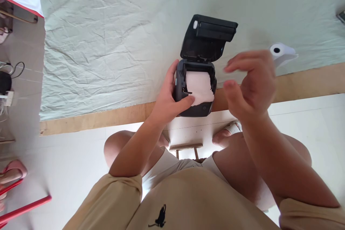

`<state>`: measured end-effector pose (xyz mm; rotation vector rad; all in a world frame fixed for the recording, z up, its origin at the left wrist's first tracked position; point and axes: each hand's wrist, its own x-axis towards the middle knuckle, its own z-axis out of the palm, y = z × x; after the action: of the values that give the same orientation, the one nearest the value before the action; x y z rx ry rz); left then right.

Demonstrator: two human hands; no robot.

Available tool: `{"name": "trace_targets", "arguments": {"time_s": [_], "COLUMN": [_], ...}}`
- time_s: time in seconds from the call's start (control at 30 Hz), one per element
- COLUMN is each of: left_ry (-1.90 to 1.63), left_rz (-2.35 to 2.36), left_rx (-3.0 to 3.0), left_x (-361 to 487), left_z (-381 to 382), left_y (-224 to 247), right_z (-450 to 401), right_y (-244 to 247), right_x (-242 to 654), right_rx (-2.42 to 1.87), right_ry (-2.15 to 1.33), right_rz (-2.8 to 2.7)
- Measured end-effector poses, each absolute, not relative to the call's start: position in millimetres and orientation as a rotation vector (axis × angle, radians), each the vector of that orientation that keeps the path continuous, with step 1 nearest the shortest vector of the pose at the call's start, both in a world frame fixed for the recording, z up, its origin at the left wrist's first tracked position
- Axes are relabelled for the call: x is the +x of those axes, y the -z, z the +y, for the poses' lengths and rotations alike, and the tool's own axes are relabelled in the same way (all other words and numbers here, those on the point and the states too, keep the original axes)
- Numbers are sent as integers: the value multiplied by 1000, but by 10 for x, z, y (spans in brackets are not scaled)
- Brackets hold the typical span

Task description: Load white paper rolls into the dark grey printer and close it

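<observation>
Printer [195,111], at near edge of desk [107,61], left hand [169,104] grasping its side: could slip off edge if grip loosens. Lid [202,45], open beyond left hand, could drop if bumped by right hand [253,82], empty, loosely curled, right of printer. Paper roll [198,82] under left thumb: ragged edge could jam if lid shut on it. Floor [75,165] below hands, pale; desk cloth-covered, wrinkled left of left hand; second roll [286,51] just beyond right hand.

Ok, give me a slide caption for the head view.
Left hand holds an open black printer showing white paper; the right hand hovers apart from it.
</observation>
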<state>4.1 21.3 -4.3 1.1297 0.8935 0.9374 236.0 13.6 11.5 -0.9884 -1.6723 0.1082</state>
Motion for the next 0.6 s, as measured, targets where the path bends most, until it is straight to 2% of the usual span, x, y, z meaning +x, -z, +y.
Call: {"name": "trace_targets", "arguments": {"time_s": [0.13,0.23,0.33,0.6], "left_ry": [-957,-950,-923,-938], "left_rz": [908,934,932,822], "left_rx": [1158,1132,1115,1097], "left_x": [33,24,14,-13], "left_z": [215,220,221,242], "left_y": [44,35,27,106], "right_z": [193,230,232,128], "right_y": [-23,25,45,54], "right_x": [2435,2463,2447,2413], "right_rx": [-1093,-931,-900,-1230], "right_ry": [-352,-535,-570,-798], "right_rz": [-1596,-1480,-1385,-1703]}}
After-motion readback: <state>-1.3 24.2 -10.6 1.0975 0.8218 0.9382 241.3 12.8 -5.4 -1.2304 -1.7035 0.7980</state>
